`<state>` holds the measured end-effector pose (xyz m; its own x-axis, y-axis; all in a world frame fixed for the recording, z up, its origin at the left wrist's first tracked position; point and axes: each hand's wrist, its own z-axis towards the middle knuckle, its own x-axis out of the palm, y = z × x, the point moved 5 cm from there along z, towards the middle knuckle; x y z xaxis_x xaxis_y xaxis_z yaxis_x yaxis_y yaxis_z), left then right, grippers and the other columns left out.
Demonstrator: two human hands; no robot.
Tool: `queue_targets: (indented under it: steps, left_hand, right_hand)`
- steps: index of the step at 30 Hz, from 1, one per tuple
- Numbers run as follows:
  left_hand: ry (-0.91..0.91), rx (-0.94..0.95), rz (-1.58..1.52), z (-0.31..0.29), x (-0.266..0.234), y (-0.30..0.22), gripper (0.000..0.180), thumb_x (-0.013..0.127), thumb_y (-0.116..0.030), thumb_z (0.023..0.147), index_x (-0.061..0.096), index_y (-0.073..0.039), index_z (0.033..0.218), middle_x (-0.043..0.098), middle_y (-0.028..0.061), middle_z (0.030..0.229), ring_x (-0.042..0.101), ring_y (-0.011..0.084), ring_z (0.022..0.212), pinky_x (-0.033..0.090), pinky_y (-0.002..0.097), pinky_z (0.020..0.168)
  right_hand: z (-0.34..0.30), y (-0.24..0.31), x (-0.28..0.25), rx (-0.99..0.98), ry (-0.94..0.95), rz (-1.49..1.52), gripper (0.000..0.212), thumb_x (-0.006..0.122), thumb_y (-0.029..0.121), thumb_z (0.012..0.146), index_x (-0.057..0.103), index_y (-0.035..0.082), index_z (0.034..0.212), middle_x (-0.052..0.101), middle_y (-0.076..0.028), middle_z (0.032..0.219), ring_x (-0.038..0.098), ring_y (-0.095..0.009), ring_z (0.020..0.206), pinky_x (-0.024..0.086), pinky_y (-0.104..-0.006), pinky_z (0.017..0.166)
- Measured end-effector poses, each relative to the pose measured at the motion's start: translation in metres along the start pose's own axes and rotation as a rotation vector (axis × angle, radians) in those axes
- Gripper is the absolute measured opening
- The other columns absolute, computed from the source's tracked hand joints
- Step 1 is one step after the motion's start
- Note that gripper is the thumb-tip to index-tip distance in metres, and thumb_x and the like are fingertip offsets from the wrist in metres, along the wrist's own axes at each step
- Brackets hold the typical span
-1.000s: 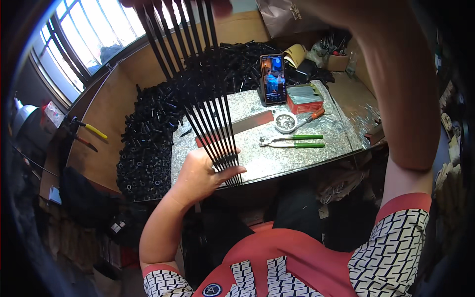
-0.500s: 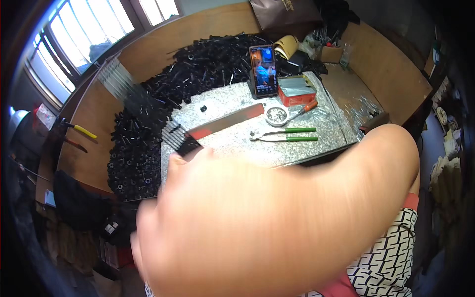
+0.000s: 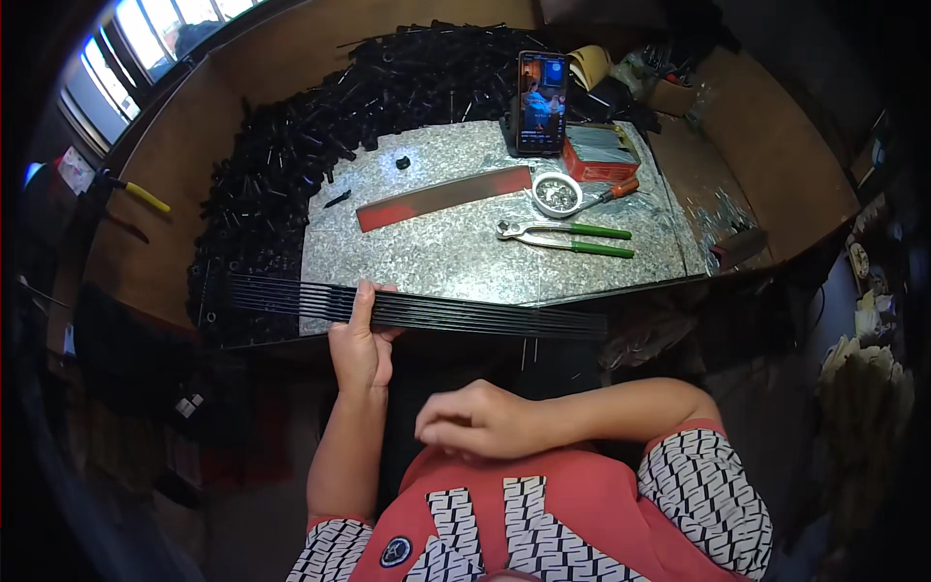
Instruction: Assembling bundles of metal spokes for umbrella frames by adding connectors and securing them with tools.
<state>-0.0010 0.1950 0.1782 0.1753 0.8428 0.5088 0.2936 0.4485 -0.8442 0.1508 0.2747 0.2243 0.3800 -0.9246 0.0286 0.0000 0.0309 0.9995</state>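
Note:
A flat bundle of long, thin black rods (image 3: 485, 315) lies level across the near edge of the granite-look worktop (image 3: 436, 262). My left hand (image 3: 364, 347) is closed around its left half, with the thumb on top and the fingers underneath. Past the worktop's corner, the right end of the bundle hangs over the edge. In front of my chest, my right hand (image 3: 473, 419) is curled closed, apart from the rods; whatever it may hold is hidden. Beyond the bundle lie green-handled pliers (image 3: 567, 238) and a long flat bar with red patches (image 3: 444, 197).
Black tubular parts (image 3: 281, 155) are heaped along the left and back. A phone (image 3: 541, 102) stands upright beside a red box (image 3: 601, 155). Near it sit a round white dish of small bits (image 3: 557, 195) and an orange-handled tool (image 3: 621, 189). Wooden side walls (image 3: 786, 165) border the bench.
My right arm, which covered much of the view, has drawn back to my chest. The rod bundle has swung from slanting up at the left to lying level along the near edge.

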Motion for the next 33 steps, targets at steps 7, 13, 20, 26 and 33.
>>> queue_targets:
  steps: [7,13,20,26,33]
  left_hand:
    - [-0.045,-0.005,-0.113,-0.018,0.003,0.018,0.022,0.058,-0.021,0.094,0.062,0.0,0.091,0.065,0.0093,0.087,0.064,0.0176,0.073,0.057,0.0331,0.059]
    - [0.047,-0.073,-0.239,-0.033,0.034,0.032,0.028,0.059,-0.027,0.094,0.062,0.0,0.1,0.065,0.008,0.093,0.065,0.0158,0.08,0.056,0.0318,0.065]
    - [0.497,-0.39,0.078,-0.068,0.045,0.045,0.04,0.052,-0.025,0.097,0.052,0.007,0.12,0.063,0.0203,0.11,0.066,0.0242,0.095,0.054,0.0312,0.081]
    - [0.724,-0.455,0.31,-0.09,0.048,0.049,0.033,0.054,-0.016,0.096,0.054,0.005,0.121,0.066,0.0178,0.106,0.066,0.0198,0.095,0.054,0.0286,0.081]
    - [0.805,-0.295,0.478,-0.099,0.061,0.018,0.027,0.054,-0.008,0.094,0.057,0.007,0.116,0.068,0.0163,0.1,0.068,0.0174,0.085,0.056,0.0275,0.074]
  right_hand:
    - [0.018,-0.068,-0.035,0.033,-0.479,0.613,0.047,0.04,0.043,0.099,0.051,-0.001,0.109,0.057,-0.01,0.072,0.054,-0.014,0.051,0.047,-0.0243,0.046]
    - [-0.002,-0.047,-0.081,-0.146,-0.939,0.634,0.042,0.038,0.035,0.101,0.049,-0.003,0.114,0.056,-0.01,0.077,0.054,-0.013,0.058,0.048,-0.0257,0.047]
    - [-0.022,0.042,-0.149,-0.068,-0.84,0.131,0.033,0.049,0.029,0.096,0.059,-0.002,0.097,0.055,-0.007,0.067,0.053,-0.011,0.046,0.043,-0.0226,0.034]
    - [-0.02,0.086,-0.138,0.142,-0.536,-0.271,0.022,0.056,0.019,0.091,0.062,-0.001,0.086,0.056,-0.005,0.074,0.056,-0.011,0.049,0.043,-0.0231,0.04]
    - [0.009,0.019,-0.109,-0.164,-0.103,-0.687,0.025,0.061,0.026,0.089,0.064,0.001,0.09,0.06,-0.011,0.067,0.057,-0.015,0.051,0.045,-0.03,0.048]
